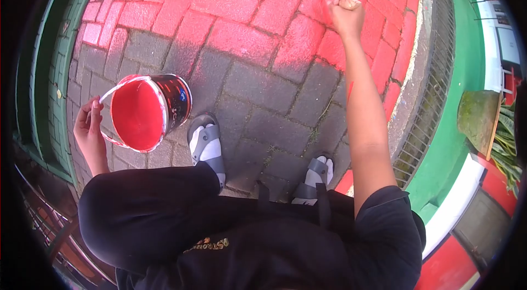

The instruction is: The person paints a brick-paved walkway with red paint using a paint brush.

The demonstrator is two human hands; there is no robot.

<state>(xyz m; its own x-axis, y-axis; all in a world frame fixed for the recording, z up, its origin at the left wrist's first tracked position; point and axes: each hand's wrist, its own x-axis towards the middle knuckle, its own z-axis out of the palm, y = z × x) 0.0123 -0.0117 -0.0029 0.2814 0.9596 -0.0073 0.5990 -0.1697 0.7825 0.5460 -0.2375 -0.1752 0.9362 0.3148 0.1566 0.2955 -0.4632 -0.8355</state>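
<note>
My left hand (91, 133) is closed on the white wire handle of a dark paint bucket (177, 98). Its mouth faces left and toward me, showing red paint (137, 117) inside; red also smears the rim and handle. Farther ahead, my right arm reaches out over the painted bricks (236, 37). My right hand (347, 14) is curled into a fist, slightly blurred. Something may be in it, but I cannot make out what. A thin red streak marks my right forearm.
Bare grey paving (258, 92) lies before my sandalled feet (207, 144). A metal drain grate (431, 81) and green strip (466, 32) run along the right, with a mossy planter (476, 117) beyond. Green metalwork (46, 70) borders the left.
</note>
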